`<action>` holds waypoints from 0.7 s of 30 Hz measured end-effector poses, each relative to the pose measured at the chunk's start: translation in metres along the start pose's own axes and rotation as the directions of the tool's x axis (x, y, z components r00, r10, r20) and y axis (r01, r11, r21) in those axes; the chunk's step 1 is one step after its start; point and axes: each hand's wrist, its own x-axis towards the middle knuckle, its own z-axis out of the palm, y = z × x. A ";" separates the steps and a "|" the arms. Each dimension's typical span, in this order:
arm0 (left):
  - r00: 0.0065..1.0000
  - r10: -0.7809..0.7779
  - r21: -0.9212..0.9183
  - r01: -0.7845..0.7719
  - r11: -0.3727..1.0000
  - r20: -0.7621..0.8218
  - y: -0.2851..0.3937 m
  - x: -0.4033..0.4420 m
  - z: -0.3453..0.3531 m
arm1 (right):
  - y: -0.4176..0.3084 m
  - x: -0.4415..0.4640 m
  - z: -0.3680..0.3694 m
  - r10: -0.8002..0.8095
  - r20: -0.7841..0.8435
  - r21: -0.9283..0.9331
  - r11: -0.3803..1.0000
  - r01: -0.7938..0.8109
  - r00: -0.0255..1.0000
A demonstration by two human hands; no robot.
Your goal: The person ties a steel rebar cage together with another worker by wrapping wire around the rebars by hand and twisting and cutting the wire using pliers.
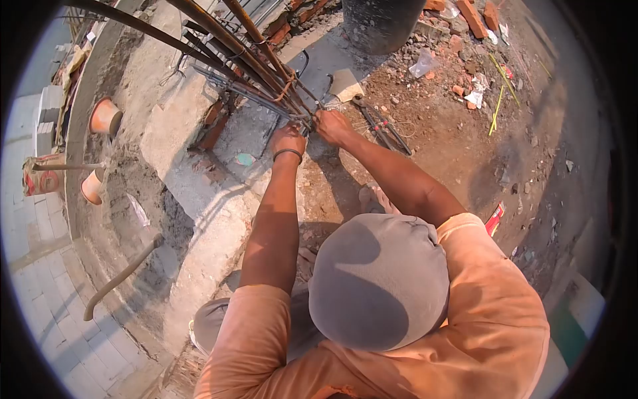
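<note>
Neither of my own hands shows in the head view. A co-worker in a grey cap and an orange shirt squats in front of me, seen from behind and above. The co-worker's left hand, with a dark band at the wrist, and right hand are closed at the foot of a bundle of rusty steel bars. What their fingers hold is too small to tell. Dark long-handled pincers lie on the dirt beside the right hand. A pale block sits just beyond them.
A dark bucket-like container stands at the top. Broken bricks and rubble lie at the upper right. Orange-brown pots and a bent pipe are at left, near a rough concrete slab. Yellow strips lie right.
</note>
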 end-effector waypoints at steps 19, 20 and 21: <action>0.997 -0.027 -0.675 -0.024 0.737 -0.065 -0.021 0.007 0.061 | -0.038 -0.045 0.019 0.096 -0.154 0.290 0.956 -0.048 0.983; 0.995 -0.025 -0.694 -0.046 0.719 -0.093 -0.021 0.006 0.063 | -0.041 -0.046 0.021 0.105 -0.196 0.311 0.950 -0.040 0.975; 0.993 -0.025 -0.711 -0.066 0.700 -0.118 -0.019 0.002 0.060 | -0.043 -0.047 0.026 0.115 -0.234 0.331 0.943 -0.032 0.965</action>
